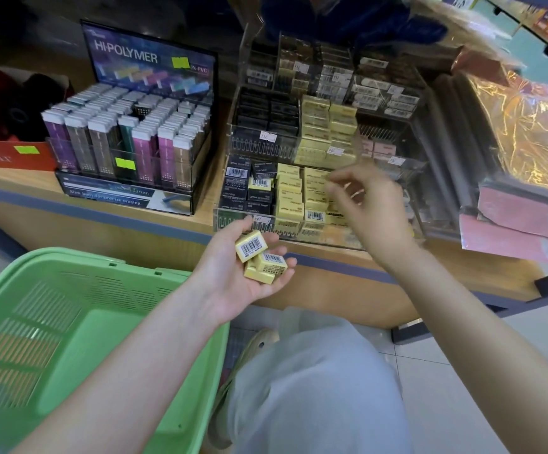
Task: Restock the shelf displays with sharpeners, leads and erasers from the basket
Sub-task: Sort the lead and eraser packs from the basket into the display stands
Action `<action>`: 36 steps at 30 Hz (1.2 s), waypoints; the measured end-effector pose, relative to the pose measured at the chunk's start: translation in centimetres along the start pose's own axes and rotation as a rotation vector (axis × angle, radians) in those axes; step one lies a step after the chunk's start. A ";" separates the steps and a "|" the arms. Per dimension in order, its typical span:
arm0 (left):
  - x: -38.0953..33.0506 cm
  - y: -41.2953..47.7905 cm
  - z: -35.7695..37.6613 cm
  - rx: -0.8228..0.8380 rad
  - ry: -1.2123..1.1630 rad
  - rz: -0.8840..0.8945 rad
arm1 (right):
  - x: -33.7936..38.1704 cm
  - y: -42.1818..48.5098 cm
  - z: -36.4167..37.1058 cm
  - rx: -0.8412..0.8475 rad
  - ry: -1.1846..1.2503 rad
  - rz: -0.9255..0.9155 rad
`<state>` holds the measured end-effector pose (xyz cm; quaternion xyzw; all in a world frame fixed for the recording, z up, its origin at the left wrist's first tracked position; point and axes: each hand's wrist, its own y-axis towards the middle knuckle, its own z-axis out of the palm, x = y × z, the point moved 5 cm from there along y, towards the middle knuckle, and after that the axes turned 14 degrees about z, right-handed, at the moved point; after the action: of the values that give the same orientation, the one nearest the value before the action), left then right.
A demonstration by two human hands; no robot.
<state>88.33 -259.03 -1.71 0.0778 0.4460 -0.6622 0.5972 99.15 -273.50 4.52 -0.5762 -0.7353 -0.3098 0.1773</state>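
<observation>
Left hand (233,273) is palm-up, fingers curled round a small stack of yellow boxed erasers (259,257), barcodes facing me. I count about three.

Right hand (369,208) is up and to the right of that grip, over the front tier of the clear acrylic display (222,221). Its fingers are loosely bent and blurred, so I cannot tell whether they pinch anything.

Just beyond its fingertips are the stocked yellow erasers (294,191), with black erasers (236,188) to their left.

Green basket (69,290) is below-left of the left hand. Hi-Polymer eraser stand (128,136) is up-left of it, on the same shelf (20,178).
</observation>
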 end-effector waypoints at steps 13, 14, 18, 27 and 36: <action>0.6 -0.7 -0.2 0.092 0.038 -0.077 | 2.4 -5.7 3.5 0.496 0.267 0.100; 0.4 -0.7 -0.3 0.094 0.041 -0.057 | 2.1 -5.5 2.9 0.437 0.315 0.125; -0.2 -0.8 -1.0 0.062 0.104 0.008 | 0.0 -3.4 -1.0 0.091 0.349 0.197; -1.0 -1.0 -0.9 0.106 0.250 0.087 | -3.7 0.5 -1.1 0.134 -0.089 0.145; -0.9 -0.9 -1.1 0.148 0.192 0.040 | -2.8 1.6 -0.8 0.048 -0.150 0.031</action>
<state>87.37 -257.68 -1.34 0.1936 0.4495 -0.6708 0.5572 101.40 -275.90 3.79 -0.6047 -0.7446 -0.2452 0.1405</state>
